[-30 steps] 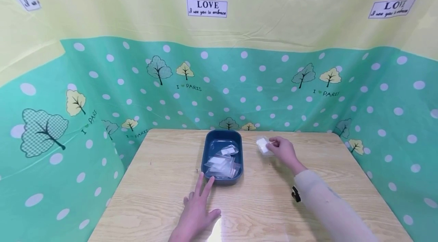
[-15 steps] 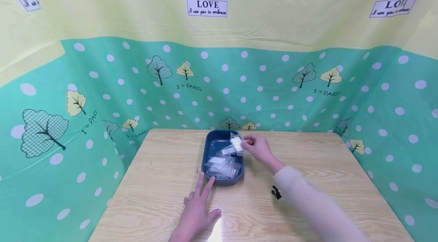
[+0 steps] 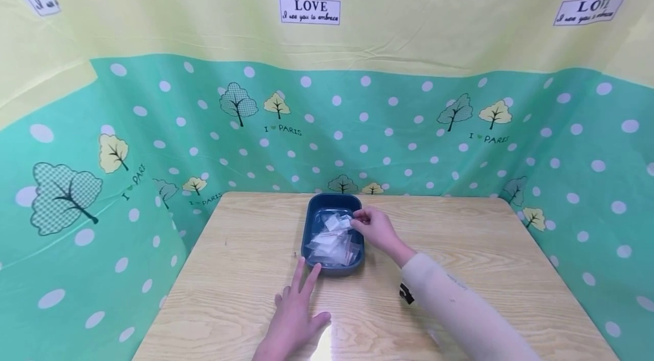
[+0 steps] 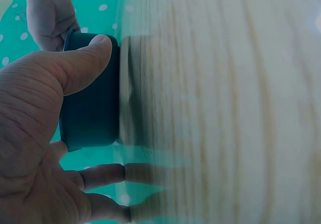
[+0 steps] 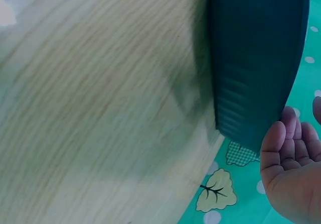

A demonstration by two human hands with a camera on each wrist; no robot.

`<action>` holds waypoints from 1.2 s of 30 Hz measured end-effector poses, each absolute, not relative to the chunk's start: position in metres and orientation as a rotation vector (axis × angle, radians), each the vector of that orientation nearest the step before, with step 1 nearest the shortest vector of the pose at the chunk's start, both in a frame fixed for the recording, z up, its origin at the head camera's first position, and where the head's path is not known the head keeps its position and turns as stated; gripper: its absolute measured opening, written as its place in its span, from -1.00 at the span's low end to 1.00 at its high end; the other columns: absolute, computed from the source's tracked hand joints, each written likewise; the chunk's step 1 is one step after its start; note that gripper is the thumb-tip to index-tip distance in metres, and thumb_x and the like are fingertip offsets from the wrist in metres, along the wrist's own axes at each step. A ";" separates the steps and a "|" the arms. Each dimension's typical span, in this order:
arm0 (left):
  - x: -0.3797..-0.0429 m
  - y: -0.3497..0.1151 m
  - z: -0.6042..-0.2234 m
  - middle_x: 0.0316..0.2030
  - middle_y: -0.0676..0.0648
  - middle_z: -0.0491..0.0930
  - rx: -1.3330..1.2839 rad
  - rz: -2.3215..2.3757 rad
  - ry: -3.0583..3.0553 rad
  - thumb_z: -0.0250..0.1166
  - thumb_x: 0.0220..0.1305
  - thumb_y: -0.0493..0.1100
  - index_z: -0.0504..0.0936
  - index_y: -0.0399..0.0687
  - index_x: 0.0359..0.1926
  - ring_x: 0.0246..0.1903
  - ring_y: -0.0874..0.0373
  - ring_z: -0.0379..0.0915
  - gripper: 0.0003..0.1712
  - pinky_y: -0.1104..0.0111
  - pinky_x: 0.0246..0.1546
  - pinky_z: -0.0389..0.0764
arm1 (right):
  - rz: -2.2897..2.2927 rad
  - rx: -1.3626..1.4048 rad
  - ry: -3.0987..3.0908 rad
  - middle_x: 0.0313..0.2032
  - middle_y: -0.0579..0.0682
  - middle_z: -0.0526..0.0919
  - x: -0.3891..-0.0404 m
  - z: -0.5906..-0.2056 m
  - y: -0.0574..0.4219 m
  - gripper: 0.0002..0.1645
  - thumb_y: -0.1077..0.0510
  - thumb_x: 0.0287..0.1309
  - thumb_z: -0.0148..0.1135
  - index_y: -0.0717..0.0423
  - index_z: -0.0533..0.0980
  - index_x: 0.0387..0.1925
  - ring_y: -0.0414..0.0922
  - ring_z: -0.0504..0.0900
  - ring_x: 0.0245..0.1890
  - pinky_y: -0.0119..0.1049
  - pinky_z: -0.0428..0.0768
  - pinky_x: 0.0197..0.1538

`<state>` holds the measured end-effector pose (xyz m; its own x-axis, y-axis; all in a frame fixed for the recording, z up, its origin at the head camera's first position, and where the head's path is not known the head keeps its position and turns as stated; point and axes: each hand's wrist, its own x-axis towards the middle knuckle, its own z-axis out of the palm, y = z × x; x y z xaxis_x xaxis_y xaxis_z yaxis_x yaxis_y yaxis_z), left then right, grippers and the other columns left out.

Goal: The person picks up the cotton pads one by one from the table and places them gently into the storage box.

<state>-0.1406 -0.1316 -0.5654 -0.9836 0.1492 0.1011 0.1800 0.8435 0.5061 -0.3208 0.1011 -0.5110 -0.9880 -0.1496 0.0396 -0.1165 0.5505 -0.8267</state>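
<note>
A dark blue plastic bin [image 3: 313, 212] stands near the table's far edge. Several small clear zip bags [image 3: 329, 244] with white pieces inside lie in it. One bag [image 3: 332, 221] rests on the pile towards the back. My right hand [image 3: 377, 229] is at the bin's right rim, fingertips just over the inside. In the right wrist view its thumb stands apart from the bent fingers [image 5: 288, 133], and no bag shows between them. My left hand [image 3: 293, 315] lies spread before the bin, two fingertips at its front left corner; the left wrist view shows the thumb [image 4: 85, 63] stretched across the bin wall.
The wood-grain table [image 3: 245, 247] carries the bin near its back middle. A green and yellow printed curtain [image 3: 286, 156] rises along the back and both sides. A small black piece [image 3: 406, 293] sits under the right sleeve [image 3: 449, 298].
My right hand has carried a zip bag from the table's right side leftward to the bin, and the bag now lies inside, out of the fingers. The left hand has stayed put.
</note>
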 end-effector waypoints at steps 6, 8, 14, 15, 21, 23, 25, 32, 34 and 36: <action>-0.140 -0.132 -0.564 0.74 -0.26 -0.17 -0.265 -0.821 -2.968 0.63 0.10 0.17 0.05 0.27 0.73 0.24 -0.58 0.48 0.31 -0.69 0.20 0.32 | -1.427 -0.239 2.755 -0.07 0.05 0.80 -0.318 -0.513 0.107 -0.64 0.12 0.37 0.43 0.22 0.68 0.10 -0.09 0.72 -0.09 -0.16 0.79 0.08; -0.140 -0.132 -0.564 0.74 -0.26 -0.17 -0.268 -0.820 -2.970 0.64 0.09 0.17 0.05 0.28 0.73 0.24 -0.57 0.48 0.31 -0.69 0.20 0.33 | -1.424 -0.258 2.757 -0.09 0.05 0.80 -0.316 -0.515 0.110 -0.63 0.14 0.36 0.44 0.25 0.67 0.11 -0.11 0.71 -0.13 -0.18 0.79 0.04; -0.139 -0.133 -0.562 0.74 -0.26 -0.18 -0.270 -0.829 -2.974 0.64 0.10 0.17 0.05 0.27 0.73 0.24 -0.60 0.48 0.31 -0.70 0.19 0.32 | -1.391 -0.307 2.783 -0.08 0.04 0.80 -0.311 -0.522 0.118 -0.63 0.18 0.35 0.43 0.24 0.67 0.13 -0.13 0.70 -0.16 -0.22 0.76 -0.02; -0.139 -0.133 -0.562 0.74 -0.26 -0.18 -0.268 -0.834 -2.975 0.64 0.10 0.16 0.05 0.26 0.73 0.24 -0.61 0.47 0.31 -0.70 0.19 0.31 | -1.373 -0.309 2.793 -0.07 0.03 0.80 -0.310 -0.522 0.119 -0.62 0.17 0.35 0.43 0.23 0.67 0.13 -0.14 0.70 -0.16 -0.23 0.76 -0.02; -0.138 -0.133 -0.560 0.74 -0.26 -0.19 -0.264 -0.840 -2.989 0.64 0.10 0.16 0.04 0.27 0.73 0.25 -0.66 0.44 0.31 -0.71 0.19 0.30 | -1.307 -0.334 2.798 -0.06 0.03 0.80 -0.302 -0.526 0.127 -0.57 0.16 0.34 0.45 0.21 0.66 0.19 -0.16 0.70 -0.20 -0.33 0.75 -0.13; -0.138 -0.133 -0.560 0.74 -0.25 -0.20 -0.265 -0.838 -2.991 0.64 0.10 0.16 0.04 0.28 0.73 0.25 -0.65 0.44 0.31 -0.71 0.19 0.30 | -1.280 -0.347 2.800 -0.05 0.03 0.81 -0.299 -0.528 0.130 -0.56 0.14 0.36 0.44 0.20 0.66 0.21 -0.17 0.69 -0.20 -0.36 0.74 -0.16; -0.138 -0.133 -0.561 0.74 -0.25 -0.20 -0.266 -0.837 -2.990 0.64 0.10 0.16 0.04 0.28 0.73 0.24 -0.65 0.45 0.31 -0.71 0.19 0.30 | -1.259 -0.360 2.811 -0.04 0.03 0.81 -0.296 -0.531 0.134 -0.54 0.13 0.37 0.43 0.21 0.65 0.23 -0.18 0.70 -0.21 -0.36 0.74 -0.17; -0.141 -0.134 -0.563 0.74 -0.25 -0.22 -0.283 -0.840 -2.995 0.62 0.12 0.17 0.00 0.26 0.74 0.27 -0.67 0.42 0.32 -0.70 0.23 0.27 | -1.181 -0.344 2.851 0.01 0.07 0.81 -0.290 -0.536 0.156 -0.51 0.09 0.40 0.41 0.20 0.63 0.27 -0.14 0.70 -0.15 -0.22 0.75 -0.06; -0.141 -0.136 -0.562 0.75 -0.23 -0.24 -0.289 -0.853 -3.008 0.61 0.13 0.17 -0.04 0.26 0.75 0.30 -0.68 0.39 0.34 -0.69 0.25 0.26 | -1.139 -0.336 2.865 0.03 0.08 0.80 -0.289 -0.538 0.166 -0.50 0.08 0.42 0.39 0.20 0.62 0.29 -0.13 0.70 -0.14 -0.23 0.74 -0.06; -0.142 -0.142 -0.561 0.75 -0.23 -0.26 -0.289 -0.894 -3.016 0.61 0.15 0.16 -0.07 0.26 0.75 0.35 -0.70 0.33 0.35 -0.67 0.28 0.24 | -1.102 -0.327 2.883 0.04 0.10 0.80 -0.289 -0.539 0.178 -0.48 0.07 0.43 0.37 0.20 0.60 0.32 -0.12 0.70 -0.12 -0.25 0.74 -0.08</action>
